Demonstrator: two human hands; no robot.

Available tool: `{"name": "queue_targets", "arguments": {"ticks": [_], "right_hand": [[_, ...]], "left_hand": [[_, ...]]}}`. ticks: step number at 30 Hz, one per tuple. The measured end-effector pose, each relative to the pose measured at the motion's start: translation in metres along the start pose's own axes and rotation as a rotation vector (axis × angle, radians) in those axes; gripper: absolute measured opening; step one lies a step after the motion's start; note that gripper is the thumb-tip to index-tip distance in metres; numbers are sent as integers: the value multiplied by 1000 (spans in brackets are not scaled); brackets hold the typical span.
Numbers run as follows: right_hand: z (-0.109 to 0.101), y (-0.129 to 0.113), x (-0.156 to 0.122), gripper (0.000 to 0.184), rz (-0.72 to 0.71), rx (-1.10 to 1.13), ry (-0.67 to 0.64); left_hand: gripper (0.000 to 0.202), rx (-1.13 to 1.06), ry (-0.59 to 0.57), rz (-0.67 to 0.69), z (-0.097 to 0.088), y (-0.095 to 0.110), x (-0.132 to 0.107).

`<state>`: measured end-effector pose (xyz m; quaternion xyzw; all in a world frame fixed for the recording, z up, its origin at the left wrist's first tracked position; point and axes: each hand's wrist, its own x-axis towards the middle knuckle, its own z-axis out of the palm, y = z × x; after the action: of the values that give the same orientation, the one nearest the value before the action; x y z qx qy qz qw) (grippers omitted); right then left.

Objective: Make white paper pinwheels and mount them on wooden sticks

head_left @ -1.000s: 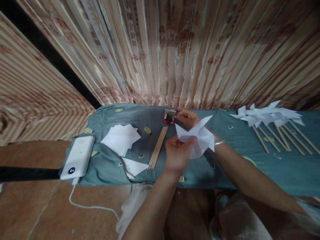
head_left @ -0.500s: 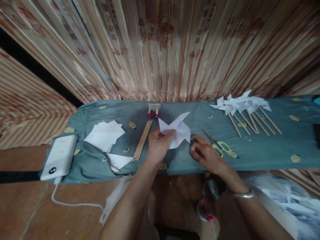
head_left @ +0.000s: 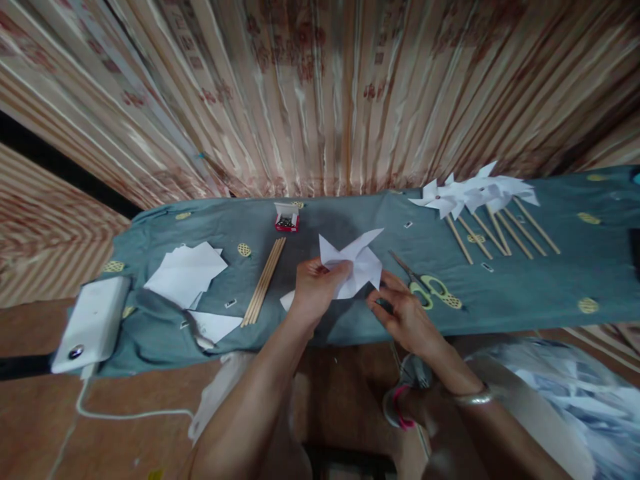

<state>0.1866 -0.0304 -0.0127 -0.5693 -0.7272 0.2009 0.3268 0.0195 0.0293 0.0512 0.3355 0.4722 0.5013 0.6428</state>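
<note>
My left hand [head_left: 313, 290] pinches a folded white paper pinwheel [head_left: 357, 263] by its middle, just above the blue-grey cloth [head_left: 525, 287]. My right hand [head_left: 407, 317] is at the pinwheel's lower right edge with its fingers drawn together. Whether they pinch anything is too small to tell. Yellow-handled scissors [head_left: 433, 291] lie just right of that hand. A small red box of pins [head_left: 287, 218] stands open behind the pinwheel.
A bundle of wooden sticks [head_left: 263, 280] and a stack of white paper squares [head_left: 185, 273] lie to the left. Several finished pinwheels on sticks [head_left: 475, 197] lie at the back right. A white power bank [head_left: 93, 323] with a cable sits at the cloth's left end. A striped curtain hangs behind.
My right hand left the pin box, dropped to the cloth by the scissors, then came up to the pinwheel's lower edge. My left hand lowered the pinwheel slightly. The view shifted right.
</note>
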Motion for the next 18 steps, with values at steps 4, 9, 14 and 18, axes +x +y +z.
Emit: {"name": "queue_targets", "arguments": {"ticks": [4, 9, 14, 18], "right_hand": [[-12, 6, 4, 9, 120, 143, 105], [-48, -14, 3, 4, 204, 324, 313], [-52, -47, -1, 4, 62, 351, 252], [-44, -48, 1, 7, 46, 329, 235]], "left_hand": [[12, 44, 16, 7, 3, -1, 1], [9, 57, -46, -8, 8, -5, -7], [11, 102, -136, -20, 11, -13, -16], [14, 134, -165, -17, 9, -16, -21]]}}
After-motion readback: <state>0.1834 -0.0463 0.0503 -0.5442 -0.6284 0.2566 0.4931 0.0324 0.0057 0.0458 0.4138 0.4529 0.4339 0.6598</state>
